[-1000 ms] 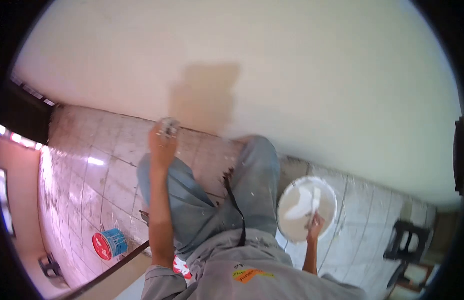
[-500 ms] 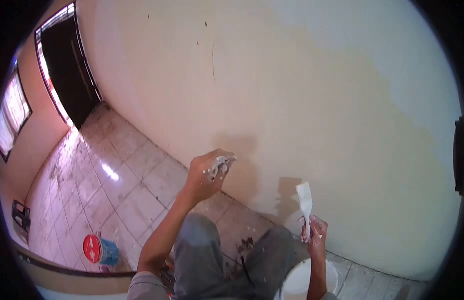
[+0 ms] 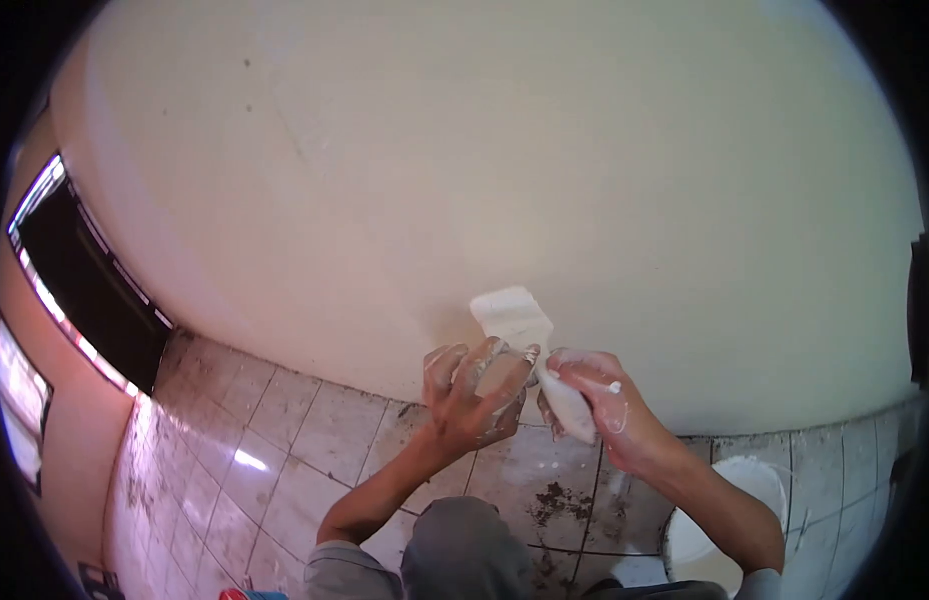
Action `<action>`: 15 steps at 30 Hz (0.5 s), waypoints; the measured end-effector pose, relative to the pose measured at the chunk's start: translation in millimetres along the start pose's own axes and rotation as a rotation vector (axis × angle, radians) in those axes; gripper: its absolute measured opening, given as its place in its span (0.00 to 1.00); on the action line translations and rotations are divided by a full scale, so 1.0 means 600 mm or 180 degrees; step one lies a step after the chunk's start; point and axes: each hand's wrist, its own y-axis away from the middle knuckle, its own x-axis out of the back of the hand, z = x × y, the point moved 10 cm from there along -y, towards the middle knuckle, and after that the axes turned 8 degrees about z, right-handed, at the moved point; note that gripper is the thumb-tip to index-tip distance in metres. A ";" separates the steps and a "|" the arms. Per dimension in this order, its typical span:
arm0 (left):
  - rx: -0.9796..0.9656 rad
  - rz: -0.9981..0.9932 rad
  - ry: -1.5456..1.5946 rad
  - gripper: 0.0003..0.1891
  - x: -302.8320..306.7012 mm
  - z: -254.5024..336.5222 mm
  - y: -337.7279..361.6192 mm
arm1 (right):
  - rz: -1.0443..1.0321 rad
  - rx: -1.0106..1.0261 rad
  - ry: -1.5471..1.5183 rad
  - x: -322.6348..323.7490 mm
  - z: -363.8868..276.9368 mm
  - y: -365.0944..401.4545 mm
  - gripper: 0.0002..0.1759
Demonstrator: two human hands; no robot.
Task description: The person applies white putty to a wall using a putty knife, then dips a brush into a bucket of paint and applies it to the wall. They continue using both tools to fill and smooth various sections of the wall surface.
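My right hand (image 3: 610, 400), smeared with white, is closed round the thick white handle of a flat-headed tool (image 3: 510, 312) shaped like a wide paintbrush. Its broad head points up and left, close in front of the cream wall (image 3: 585, 180). Just below that head is my left hand (image 3: 475, 395), fingers bent and spread, with white paste on the tips. The left fingertips overlap the tool's lower edge and neck in this view. Low at the right, a white bucket (image 3: 775, 480) stands under my right forearm, partly hidden by it.
Dirty floor tiles (image 3: 325, 430) run along the wall's foot, with a dark stain (image 3: 563, 505) between my arms. A dark door (image 3: 90, 285) is at the left, and a red-topped container (image 3: 250, 594) shows at the bottom edge. My knee (image 3: 465, 550) is below my hands.
My hands have come together: the right has moved up and left with the tool, and the left fingers have spread out. The view has shifted right, bringing the bucket into fuller sight.
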 end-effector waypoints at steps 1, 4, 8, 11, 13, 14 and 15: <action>-0.0006 -0.0138 -0.0004 0.25 -0.005 0.004 -0.001 | -0.0140 0.0128 0.0256 -0.002 -0.002 0.001 0.14; -0.0015 -0.0322 0.0184 0.25 -0.014 -0.006 -0.016 | -0.0298 0.0362 0.0859 -0.007 -0.011 -0.006 0.15; 0.0074 -0.0189 0.0628 0.24 -0.011 -0.043 -0.028 | -0.0328 0.0901 0.1415 -0.047 -0.036 -0.018 0.19; 0.0203 -0.0207 0.0785 0.22 -0.001 -0.064 -0.040 | -0.0339 0.1155 0.1626 -0.062 -0.055 -0.014 0.21; 0.0472 -0.0312 0.0987 0.20 -0.001 -0.092 -0.046 | -0.0411 0.1259 0.1981 -0.065 -0.070 -0.022 0.22; 0.0532 -0.0356 0.1197 0.19 -0.006 -0.101 -0.044 | -0.0476 0.1296 0.2256 -0.063 -0.076 -0.030 0.22; 0.0595 -0.0405 0.1416 0.18 -0.016 -0.114 -0.039 | -0.0534 0.1325 0.2527 -0.056 -0.073 -0.034 0.22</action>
